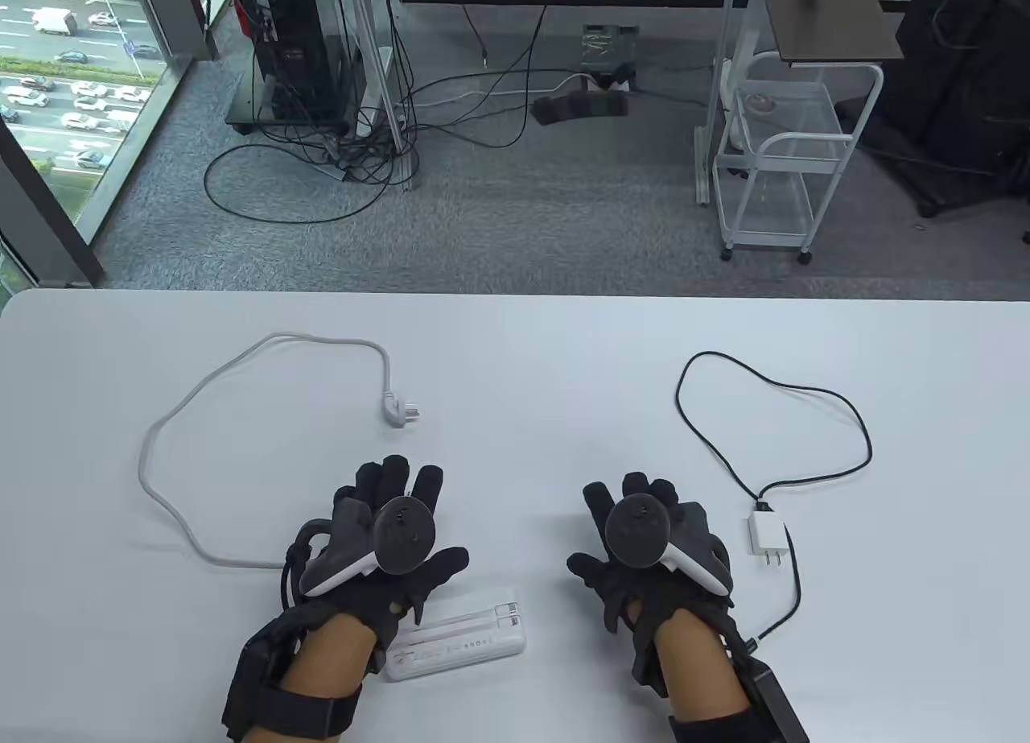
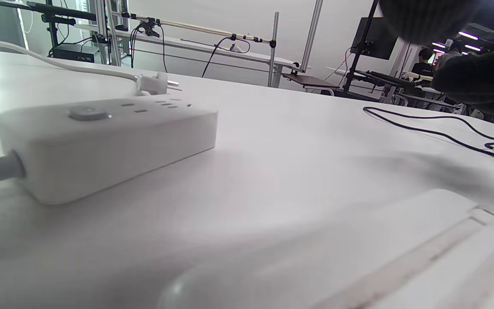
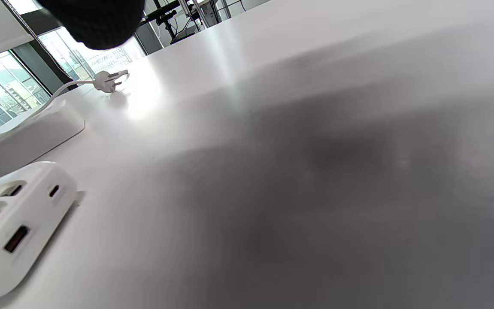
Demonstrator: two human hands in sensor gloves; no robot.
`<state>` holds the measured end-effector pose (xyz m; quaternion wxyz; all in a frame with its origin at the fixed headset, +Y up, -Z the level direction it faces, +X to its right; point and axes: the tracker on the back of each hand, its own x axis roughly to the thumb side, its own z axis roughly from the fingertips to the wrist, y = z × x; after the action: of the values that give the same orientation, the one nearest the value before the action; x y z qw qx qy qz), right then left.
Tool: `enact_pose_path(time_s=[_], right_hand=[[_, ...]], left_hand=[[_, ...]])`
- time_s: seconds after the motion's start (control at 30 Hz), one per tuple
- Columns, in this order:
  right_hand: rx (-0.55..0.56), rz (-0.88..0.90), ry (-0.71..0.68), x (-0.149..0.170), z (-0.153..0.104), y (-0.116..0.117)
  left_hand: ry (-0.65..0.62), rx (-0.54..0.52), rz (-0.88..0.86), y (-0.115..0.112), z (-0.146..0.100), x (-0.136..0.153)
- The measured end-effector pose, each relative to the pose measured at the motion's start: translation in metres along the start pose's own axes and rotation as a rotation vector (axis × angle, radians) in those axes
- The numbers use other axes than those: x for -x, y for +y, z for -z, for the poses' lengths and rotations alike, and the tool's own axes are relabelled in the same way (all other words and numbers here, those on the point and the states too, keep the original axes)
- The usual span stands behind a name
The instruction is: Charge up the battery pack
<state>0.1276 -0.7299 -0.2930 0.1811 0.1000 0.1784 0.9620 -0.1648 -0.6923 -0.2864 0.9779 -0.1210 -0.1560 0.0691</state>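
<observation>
The white battery pack (image 1: 459,640) lies flat near the table's front edge, just right of my left wrist. Its USB ports face my right hand in the right wrist view (image 3: 13,223). The white charger adapter (image 1: 766,538) lies to the right of my right hand, with a black cable (image 1: 805,389) looped behind it. The white power strip (image 2: 101,141) lies under my left hand and is hidden in the table view. Its plug (image 1: 400,411) lies loose on the table. My left hand (image 1: 394,485) and right hand (image 1: 636,493) are both palm down with fingers spread, holding nothing.
The strip's grey-white cord (image 1: 161,453) loops wide to the left of my left hand. The black cable's other end (image 1: 756,638) lies beside my right wrist. The table's far edge (image 1: 515,294) runs across the middle of the table view, with floor beyond.
</observation>
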Motion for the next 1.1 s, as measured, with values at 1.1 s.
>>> enact_pose_path(time_s=[1.1], right_hand=[[-0.047, 0.046, 0.058, 0.011, -0.009, -0.001]], left_hand=[[0.190, -0.032, -0.093, 0.000, 0.002, 0.052]])
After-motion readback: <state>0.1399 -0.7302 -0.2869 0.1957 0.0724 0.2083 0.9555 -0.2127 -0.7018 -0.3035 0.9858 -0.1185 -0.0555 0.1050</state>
